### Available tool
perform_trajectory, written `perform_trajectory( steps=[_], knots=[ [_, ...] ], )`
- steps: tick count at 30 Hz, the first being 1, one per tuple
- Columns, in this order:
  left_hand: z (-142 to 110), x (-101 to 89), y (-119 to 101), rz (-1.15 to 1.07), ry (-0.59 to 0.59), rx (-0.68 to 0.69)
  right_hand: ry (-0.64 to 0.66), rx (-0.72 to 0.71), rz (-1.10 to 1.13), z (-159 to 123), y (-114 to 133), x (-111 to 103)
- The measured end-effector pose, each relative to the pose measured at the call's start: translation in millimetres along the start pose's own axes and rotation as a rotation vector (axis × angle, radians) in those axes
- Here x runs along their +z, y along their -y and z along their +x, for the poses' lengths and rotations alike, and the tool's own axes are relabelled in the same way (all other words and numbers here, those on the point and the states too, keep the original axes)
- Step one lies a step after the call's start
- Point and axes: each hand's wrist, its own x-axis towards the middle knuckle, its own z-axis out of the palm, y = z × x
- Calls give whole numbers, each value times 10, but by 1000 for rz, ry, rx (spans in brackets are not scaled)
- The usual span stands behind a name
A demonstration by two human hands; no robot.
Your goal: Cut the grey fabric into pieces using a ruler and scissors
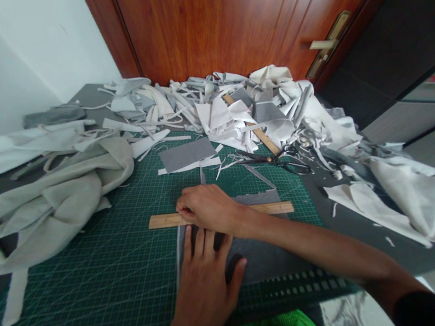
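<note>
Across a dark grey piece of fabric lies a wooden ruler. My left hand rests flat on the fabric just below the ruler, fingers spread and fingertips at its lower edge. My right hand crosses above it, its fingers curled closed over the left part of the ruler. Whatever those fingers grip is hidden. Beyond the ruler shows a strip of the same grey fabric with a ragged edge. Both hands are over a green cutting mat.
Black scissors lie right of a cut grey rectangle. Another wooden ruler sits partly under white and grey scraps. Bunched beige cloth covers the left side; white scraps lie right. A wooden door stands behind.
</note>
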Motion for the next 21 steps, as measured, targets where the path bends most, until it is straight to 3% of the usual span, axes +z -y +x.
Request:
perform_trajectory(
  steps=[21],
  knots=[
    [1, 3, 16, 121, -25, 68, 96, 17, -94, -21, 25, -161]
  ],
)
